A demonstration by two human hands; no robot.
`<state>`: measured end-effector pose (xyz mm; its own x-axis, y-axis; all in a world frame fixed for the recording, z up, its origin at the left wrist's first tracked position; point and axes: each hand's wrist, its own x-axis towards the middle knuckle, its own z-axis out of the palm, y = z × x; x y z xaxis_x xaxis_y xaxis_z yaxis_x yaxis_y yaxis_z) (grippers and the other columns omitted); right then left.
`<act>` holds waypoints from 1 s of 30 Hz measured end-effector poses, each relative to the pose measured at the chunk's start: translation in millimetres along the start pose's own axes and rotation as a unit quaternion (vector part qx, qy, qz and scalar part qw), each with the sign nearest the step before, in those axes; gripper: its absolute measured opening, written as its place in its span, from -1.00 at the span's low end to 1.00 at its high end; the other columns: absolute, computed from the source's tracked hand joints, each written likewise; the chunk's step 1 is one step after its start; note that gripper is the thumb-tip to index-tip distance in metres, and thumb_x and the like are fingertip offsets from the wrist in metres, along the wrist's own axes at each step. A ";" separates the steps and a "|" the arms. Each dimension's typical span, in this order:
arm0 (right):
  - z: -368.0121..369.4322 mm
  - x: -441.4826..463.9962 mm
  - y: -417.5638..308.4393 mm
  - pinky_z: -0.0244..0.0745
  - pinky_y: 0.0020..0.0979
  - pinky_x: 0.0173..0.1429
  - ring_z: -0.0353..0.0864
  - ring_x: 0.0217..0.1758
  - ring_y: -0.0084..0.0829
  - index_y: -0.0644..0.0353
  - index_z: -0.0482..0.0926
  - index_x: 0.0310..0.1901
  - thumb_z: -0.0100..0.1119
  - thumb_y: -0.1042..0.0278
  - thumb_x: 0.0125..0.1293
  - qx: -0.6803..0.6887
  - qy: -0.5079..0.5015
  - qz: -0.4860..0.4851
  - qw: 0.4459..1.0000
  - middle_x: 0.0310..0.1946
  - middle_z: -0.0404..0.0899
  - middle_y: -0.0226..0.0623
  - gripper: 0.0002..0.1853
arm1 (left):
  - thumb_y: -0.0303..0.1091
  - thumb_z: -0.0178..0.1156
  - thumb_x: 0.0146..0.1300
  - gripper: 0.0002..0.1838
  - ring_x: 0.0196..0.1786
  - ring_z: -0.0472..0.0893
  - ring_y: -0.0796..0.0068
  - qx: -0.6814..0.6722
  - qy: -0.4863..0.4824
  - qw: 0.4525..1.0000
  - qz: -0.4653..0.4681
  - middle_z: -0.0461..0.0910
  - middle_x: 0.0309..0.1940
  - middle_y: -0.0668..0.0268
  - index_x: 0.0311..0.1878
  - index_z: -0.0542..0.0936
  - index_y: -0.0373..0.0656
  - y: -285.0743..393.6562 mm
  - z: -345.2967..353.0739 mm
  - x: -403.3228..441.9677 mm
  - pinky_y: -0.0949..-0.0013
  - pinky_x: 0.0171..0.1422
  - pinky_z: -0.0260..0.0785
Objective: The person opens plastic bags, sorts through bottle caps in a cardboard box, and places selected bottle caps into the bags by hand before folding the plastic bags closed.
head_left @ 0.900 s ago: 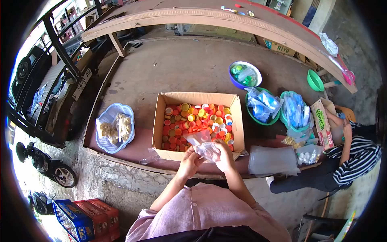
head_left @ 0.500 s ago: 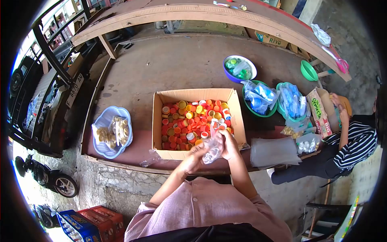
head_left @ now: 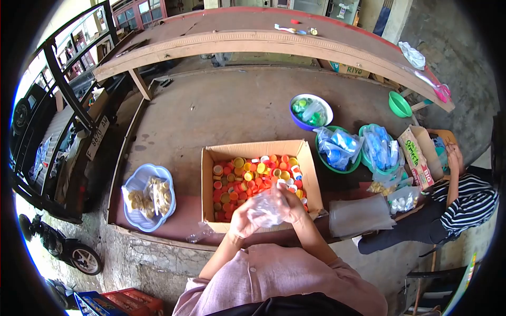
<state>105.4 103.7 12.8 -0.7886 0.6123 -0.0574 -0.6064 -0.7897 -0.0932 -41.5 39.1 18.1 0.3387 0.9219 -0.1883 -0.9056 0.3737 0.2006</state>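
Note:
A clear plastic bag, crumpled, is held between my two hands over the near edge of a cardboard box. My left hand is closed on the bag's left side. On its right side my right hand grips the same bag, fingers pointing up. Whatever the bag may contain is too small to tell. Red, orange, yellow and white bottle caps fill the box beneath and beyond my hands.
A light blue basket with bagged caps sits left. Right of the box are bowls with bagged caps, flat plastic sheets and a Semesta carton. A person in striped sleeves sits far right. A raised shelf spans the back.
Both hands have stayed on the bag while turning and reshaping it. The bag now looks wider and more bunched between them. The whole view has tilted slightly upward.

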 end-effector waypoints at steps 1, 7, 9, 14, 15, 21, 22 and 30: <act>-6.1 1.5 -5.8 0.53 -0.60 -0.44 0.54 -0.58 -0.57 0.31 0.42 -0.21 -0.13 0.22 0.34 0.050 0.099 0.071 0.991 -0.48 0.55 -0.34 -0.72 | -0.28 -0.08 0.26 -0.62 -0.02 0.50 0.17 -0.068 -0.104 0.992 -0.004 0.46 -0.04 0.03 0.06 0.36 -0.33 7.4 -7.8 5.5 0.15 0.02 0.43; -46.6 -3.5 0.2 0.44 -0.56 -0.11 0.51 -0.26 -0.60 0.31 0.38 -0.05 0.01 0.38 0.25 -0.181 -0.089 0.007 0.979 -0.25 0.51 -0.32 -0.73 | -0.24 -0.10 0.28 -0.65 -0.07 0.52 0.15 -0.166 -0.086 0.982 0.029 0.50 -0.12 0.02 -0.06 0.43 -0.35 1.0 -19.2 8.4 0.11 0.04 0.41; -30.1 -6.0 0.0 0.40 -0.49 -0.01 0.48 -0.20 -0.57 0.27 0.42 -0.07 0.02 0.34 0.25 -0.245 -0.040 -0.013 0.969 -0.27 0.50 -0.36 -0.74 | -0.10 -0.05 0.25 -0.52 -0.03 0.49 0.14 -0.164 -0.092 0.982 0.029 0.47 -0.07 0.04 0.02 0.37 -0.37 2.6 -23.2 10.8 0.10 0.06 0.38; -16.6 -0.4 -5.1 0.40 -0.40 0.07 0.48 -0.05 -0.47 0.30 0.40 -0.02 -0.02 0.37 0.27 -0.100 -0.092 -0.065 0.989 -0.11 0.48 -0.25 -0.71 | -0.07 0.12 0.14 -0.38 -0.06 0.48 0.32 -0.042 -0.204 0.975 -0.077 0.42 -0.02 0.15 0.17 0.25 -0.25 -3.4 -52.0 12.3 0.28 -0.01 0.38; -15.7 -1.2 -6.4 0.40 -0.40 0.08 0.47 -0.03 -0.45 0.32 0.37 0.01 -0.02 0.36 0.27 -0.077 -0.085 -0.040 0.993 -0.09 0.46 -0.24 -0.68 | -0.11 0.10 0.16 -0.43 -0.07 0.49 0.32 -0.046 -0.211 0.973 -0.076 0.44 -0.04 0.15 0.15 0.26 -0.26 -5.6 -52.7 15.1 0.28 -0.02 0.39; -25.0 -5.1 17.5 0.43 -0.44 0.07 0.46 0.03 -0.44 0.30 0.29 0.11 -0.06 0.38 0.29 -0.132 -0.001 -0.029 0.991 0.04 0.39 -0.19 -0.63 | -0.26 -0.05 0.25 -0.64 -0.14 0.55 0.23 -0.095 -0.094 0.991 0.022 0.49 -0.14 0.06 0.01 0.36 -0.31 4.8 -26.0 10.0 0.19 -0.12 0.48; -24.3 -6.0 22.3 0.43 -0.44 0.07 0.46 0.03 -0.44 0.30 0.29 0.11 -0.06 0.38 0.29 -0.130 0.000 -0.031 0.991 0.04 0.39 -0.19 -0.63 | -0.26 -0.06 0.25 -0.65 -0.16 0.55 0.25 -0.089 -0.099 0.990 0.042 0.50 -0.15 0.06 -0.01 0.37 -0.32 5.0 -31.4 9.5 0.21 -0.15 0.49; -3.3 1.2 13.0 0.47 -0.50 -0.08 0.53 -0.24 -0.56 0.27 0.21 0.17 -0.08 0.42 0.28 -0.029 -0.048 -0.101 0.993 -0.38 0.51 -0.31 -0.58 | -0.27 -0.07 0.27 -0.71 -0.24 0.54 0.43 0.098 0.056 0.992 -0.063 0.48 -0.22 0.23 -0.03 0.36 -0.26 13.1 -23.3 9.7 0.41 -0.19 0.46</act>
<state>96.9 94.4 8.3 -0.6586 0.7498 0.0641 -0.7492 -0.6452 -0.1500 -56.0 50.5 -3.5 0.4053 0.8536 -0.3272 -0.7874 0.5078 0.3495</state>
